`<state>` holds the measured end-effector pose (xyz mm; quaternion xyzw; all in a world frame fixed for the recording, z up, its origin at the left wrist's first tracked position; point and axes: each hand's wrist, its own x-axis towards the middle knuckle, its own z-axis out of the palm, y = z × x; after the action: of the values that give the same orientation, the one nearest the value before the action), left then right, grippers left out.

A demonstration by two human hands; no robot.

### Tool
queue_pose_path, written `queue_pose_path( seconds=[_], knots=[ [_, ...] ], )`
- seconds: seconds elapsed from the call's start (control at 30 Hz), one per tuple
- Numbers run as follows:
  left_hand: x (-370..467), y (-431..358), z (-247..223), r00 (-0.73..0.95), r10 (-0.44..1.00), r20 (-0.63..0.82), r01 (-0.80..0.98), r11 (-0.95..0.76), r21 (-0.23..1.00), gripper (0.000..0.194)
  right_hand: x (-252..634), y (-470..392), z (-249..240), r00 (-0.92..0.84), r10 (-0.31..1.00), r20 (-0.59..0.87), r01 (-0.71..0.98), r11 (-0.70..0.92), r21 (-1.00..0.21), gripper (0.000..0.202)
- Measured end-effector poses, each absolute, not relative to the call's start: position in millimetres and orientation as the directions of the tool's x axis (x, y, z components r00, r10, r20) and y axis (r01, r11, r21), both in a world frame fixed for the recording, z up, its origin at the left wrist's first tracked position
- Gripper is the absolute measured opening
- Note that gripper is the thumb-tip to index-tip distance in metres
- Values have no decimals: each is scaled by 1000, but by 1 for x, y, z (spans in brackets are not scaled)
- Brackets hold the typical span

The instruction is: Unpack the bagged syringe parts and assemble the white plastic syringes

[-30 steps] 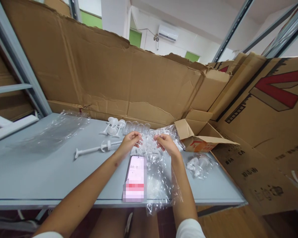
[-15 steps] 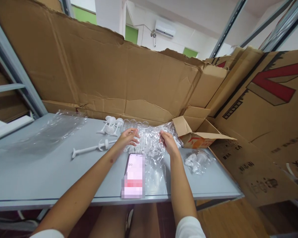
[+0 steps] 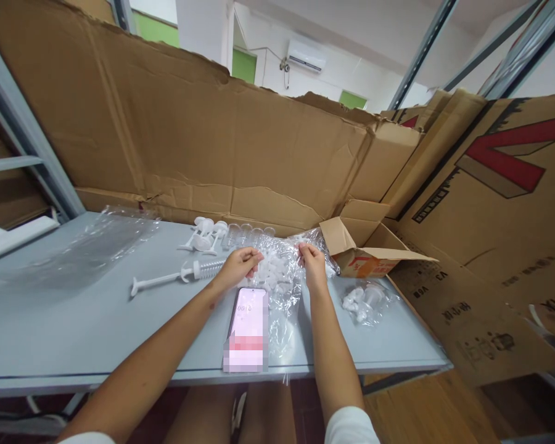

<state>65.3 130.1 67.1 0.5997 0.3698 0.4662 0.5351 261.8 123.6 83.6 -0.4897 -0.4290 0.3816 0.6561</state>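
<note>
A clear plastic bag holding small white plastic parts lies between my hands, its lower end reaching the table's front edge. My right hand pinches the bag's right upper side. At its left upper side, my left hand is closed, fingertips together on the film. A large syringe-like tool, with a white plunger and a ribbed clear barrel, lies left of my left hand, its right end hidden behind that hand. Just below the bag's parts rests a phone with a lit screen.
White plunger parts and clear cylinders stand at the back of the grey table. An open cardboard box and a small bag of white parts are at right. Flat plastic film lies left. Cardboard walls rise behind.
My left hand's fingers have gone from spread to closed at the bag's edge. The bag's film has shifted, its lower end now hanging by the table edge. My right hand keeps its pinch.
</note>
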Motion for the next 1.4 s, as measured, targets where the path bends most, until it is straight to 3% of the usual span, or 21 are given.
queue_pose_path(
  seconds=[0.13,0.23,0.37,0.47,0.53,0.7,0.8,0.97,1.07,1.23,1.4],
  knots=[
    [65,126,66,462,876,142,-42,-138,990,35,264,124,82,480,852,210,-121,301,-946,37],
    [66,123,64,543,833,109,23,-145,989,28,268,123,86,526,824,210,-166,342,-925,49],
    [63,129,68,260,931,256,-44,-254,966,27,267,117,91,303,938,170,-211,240,-948,54],
    [58,135,73,83,939,334,-102,-326,940,26,257,113,90,15,997,80,-96,81,-992,45],
    [56,136,73,23,935,353,-101,-349,932,26,247,111,86,-86,995,49,2,50,-999,38],
    [56,130,68,-111,933,341,71,-335,940,27,225,109,74,123,971,204,210,176,-962,32],
    [57,128,70,-133,930,343,51,-339,939,29,223,109,71,214,933,289,314,215,-925,31],
    [63,129,69,162,974,158,-17,-157,987,36,230,112,67,326,886,330,298,235,-925,33],
    [66,130,65,179,979,100,-17,-98,995,32,230,113,65,349,879,326,289,230,-929,33],
    [64,129,61,28,992,123,112,-125,986,22,225,112,59,335,884,327,330,215,-919,36],
    [62,126,61,-76,953,293,399,-240,885,24,222,113,57,333,868,368,347,249,-904,35]
  ],
)
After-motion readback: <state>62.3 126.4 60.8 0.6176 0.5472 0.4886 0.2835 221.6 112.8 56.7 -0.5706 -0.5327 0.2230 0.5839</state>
